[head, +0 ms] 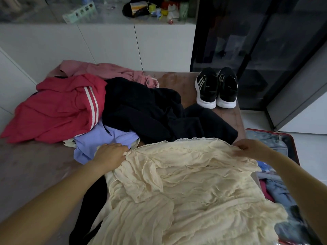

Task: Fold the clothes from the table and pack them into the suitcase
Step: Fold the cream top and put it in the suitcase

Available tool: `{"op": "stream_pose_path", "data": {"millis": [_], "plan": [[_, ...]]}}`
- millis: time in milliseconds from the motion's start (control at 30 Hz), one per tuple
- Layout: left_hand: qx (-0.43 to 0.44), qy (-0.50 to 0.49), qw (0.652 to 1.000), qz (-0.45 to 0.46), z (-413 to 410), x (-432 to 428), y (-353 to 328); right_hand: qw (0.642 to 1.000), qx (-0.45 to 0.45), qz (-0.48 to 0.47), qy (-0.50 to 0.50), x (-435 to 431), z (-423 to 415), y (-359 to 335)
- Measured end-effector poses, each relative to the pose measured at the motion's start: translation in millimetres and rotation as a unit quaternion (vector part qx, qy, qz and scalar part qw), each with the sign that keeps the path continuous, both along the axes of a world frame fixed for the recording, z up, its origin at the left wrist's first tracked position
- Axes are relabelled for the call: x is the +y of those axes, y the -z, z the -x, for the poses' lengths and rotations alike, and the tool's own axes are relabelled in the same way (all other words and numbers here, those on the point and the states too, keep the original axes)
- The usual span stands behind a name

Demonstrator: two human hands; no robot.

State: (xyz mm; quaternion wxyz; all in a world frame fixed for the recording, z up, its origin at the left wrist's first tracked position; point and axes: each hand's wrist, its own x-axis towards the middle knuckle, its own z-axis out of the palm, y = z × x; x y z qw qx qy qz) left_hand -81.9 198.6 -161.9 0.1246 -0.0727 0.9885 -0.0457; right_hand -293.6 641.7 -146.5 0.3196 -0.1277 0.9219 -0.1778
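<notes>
Left hand, right hand: each grip clamped on cream garment far corners, at counter front edge; open suitcase beside right edge.

A crinkled cream gauze garment lies spread over the brown table's near edge. Behind it is a heap of red, black, lilac and pink clothes. An open red-rimmed suitcase lies to the right.

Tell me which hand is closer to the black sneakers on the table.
Right. The right hand pinches a corner of the cream garment, on the near side of the black sneakers; the left hand grips the other corner, far off to their left.
</notes>
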Motion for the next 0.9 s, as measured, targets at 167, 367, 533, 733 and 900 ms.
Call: {"op": "stream_pose_path", "data": {"millis": [167, 367, 533, 733, 900], "plan": [[-0.009, 0.007, 1.000, 0.007, -1, 1, -3, 0.980, 0.070, -0.137, -0.125, 10, -11, 6], [-0.001, 0.003, 1.000, 0.015, 0, 0, -5, 0.973, 0.188, -0.135, 0.023, 12, 5, -1], [-0.002, 0.003, 1.000, 0.015, -2, 2, -5, 0.989, 0.101, -0.112, -0.006, 12, 8, 11], [0.020, -0.011, 1.000, -0.013, -4, 0, -8, 0.981, 0.168, -0.085, 0.044, 12, 12, 14], [0.028, -0.019, 0.999, -0.005, -5, 1, -8, 0.974, 0.170, -0.152, -0.003, 12, 9, 9]]}}
